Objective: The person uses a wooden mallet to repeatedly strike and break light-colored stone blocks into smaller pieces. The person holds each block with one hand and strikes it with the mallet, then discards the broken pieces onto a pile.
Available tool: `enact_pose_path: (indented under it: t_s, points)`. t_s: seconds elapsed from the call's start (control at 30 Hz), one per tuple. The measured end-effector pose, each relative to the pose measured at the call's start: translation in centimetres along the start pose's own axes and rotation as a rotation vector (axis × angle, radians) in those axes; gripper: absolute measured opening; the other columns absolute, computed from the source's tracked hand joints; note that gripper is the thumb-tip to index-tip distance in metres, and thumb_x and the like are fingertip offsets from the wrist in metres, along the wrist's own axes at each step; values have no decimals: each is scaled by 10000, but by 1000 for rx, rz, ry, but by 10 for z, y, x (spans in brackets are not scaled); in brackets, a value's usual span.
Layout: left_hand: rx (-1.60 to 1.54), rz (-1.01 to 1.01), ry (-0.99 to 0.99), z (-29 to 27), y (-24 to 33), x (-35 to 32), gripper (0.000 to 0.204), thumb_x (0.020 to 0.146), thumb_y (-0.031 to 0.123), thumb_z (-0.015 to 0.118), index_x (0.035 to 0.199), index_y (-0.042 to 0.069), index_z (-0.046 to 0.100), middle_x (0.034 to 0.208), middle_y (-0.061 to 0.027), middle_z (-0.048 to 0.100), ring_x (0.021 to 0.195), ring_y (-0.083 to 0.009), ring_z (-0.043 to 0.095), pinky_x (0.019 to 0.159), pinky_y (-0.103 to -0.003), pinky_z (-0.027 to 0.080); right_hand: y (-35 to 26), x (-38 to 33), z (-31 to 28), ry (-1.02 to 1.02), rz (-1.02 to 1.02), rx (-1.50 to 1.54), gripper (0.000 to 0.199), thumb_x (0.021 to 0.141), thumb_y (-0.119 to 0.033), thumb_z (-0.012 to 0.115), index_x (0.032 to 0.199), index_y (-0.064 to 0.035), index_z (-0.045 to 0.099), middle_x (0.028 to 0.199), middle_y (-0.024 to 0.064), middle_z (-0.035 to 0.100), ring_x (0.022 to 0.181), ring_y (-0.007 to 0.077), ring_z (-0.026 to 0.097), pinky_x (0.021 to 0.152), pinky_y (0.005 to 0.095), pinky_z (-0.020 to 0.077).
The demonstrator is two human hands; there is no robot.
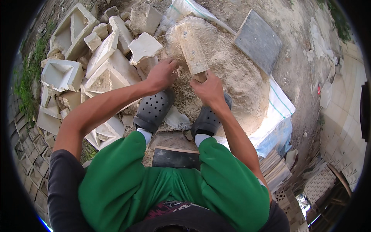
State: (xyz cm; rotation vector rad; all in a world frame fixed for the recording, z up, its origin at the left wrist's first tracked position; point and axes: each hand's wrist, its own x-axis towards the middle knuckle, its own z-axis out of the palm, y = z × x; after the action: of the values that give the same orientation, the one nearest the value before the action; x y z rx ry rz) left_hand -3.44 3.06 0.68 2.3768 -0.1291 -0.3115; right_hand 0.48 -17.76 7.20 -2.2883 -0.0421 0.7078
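My right hand [210, 89] is closed round the short handle of a wooden mallet [191, 48]. Its long, dusty, block-like head points away from me, over a heap of pale crushed powder [239, 83]. To the left of the mallet, my left hand [163, 73] is low over the crumbs at the heap's edge. Its fingers are curled together, and whatever they may hold is hidden. Just beyond the left hand lies a broken white chunk of plaster-like material [145, 48].
Broken white moulded pieces [104, 73] are piled at the left. A white woven sack [276, 100] lies under the heap, with a grey square slab [259, 40] at its far right. My grey clogs [154, 110] stand at the near edge. Stacked strips [274, 168] lie lower right.
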Motion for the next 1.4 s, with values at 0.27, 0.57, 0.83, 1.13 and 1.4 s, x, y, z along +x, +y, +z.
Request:
enact_pose_path:
  t_s: [0.27, 0.57, 0.83, 1.13, 1.4]
  points:
    - [309, 44, -163, -9, 0, 0, 229, 834, 148, 674, 1027, 34, 624, 1005, -146, 604, 1016, -337, 614, 841, -474, 527, 2, -1, -4, -86, -55, 237, 429, 800, -284, 754, 1117, -6, 673, 909, 221, 738, 872, 391, 732, 740, 429, 563]
    - [325, 76, -125, 2, -7, 6, 194, 833, 135, 636, 1013, 65, 643, 987, -119, 628, 976, -319, 640, 832, -454, 531, -14, 2, -19, -11, 15, -53, 435, 790, -271, 749, 1121, 1, 674, 967, 233, 734, 932, 381, 726, 805, 431, 558]
    - [136, 212, -9, -12, 12, 9, 160, 941, 222, 644, 1010, 77, 652, 983, -90, 637, 943, -299, 656, 768, -435, 541, 8, 30, -13, -18, 4, 75, 394, 796, -268, 741, 1065, 15, 689, 909, 214, 737, 841, 345, 737, 736, 403, 557]
    - [16, 39, 76, -13, 11, 20, 163, 960, 198, 615, 1069, 78, 629, 890, -128, 667, 827, -354, 671, 710, -459, 533, -24, 13, -45, 10, 111, 30, 464, 781, -308, 748, 1076, 44, 682, 929, 227, 741, 890, 353, 743, 786, 424, 556]
    - [98, 176, -90, -12, 14, 6, 167, 838, 173, 638, 964, 68, 605, 788, -134, 665, 781, -352, 669, 698, -471, 527, 6, 24, -12, -12, -29, -144, 497, 751, -363, 755, 1102, -15, 705, 939, 252, 729, 920, 440, 701, 828, 487, 558]
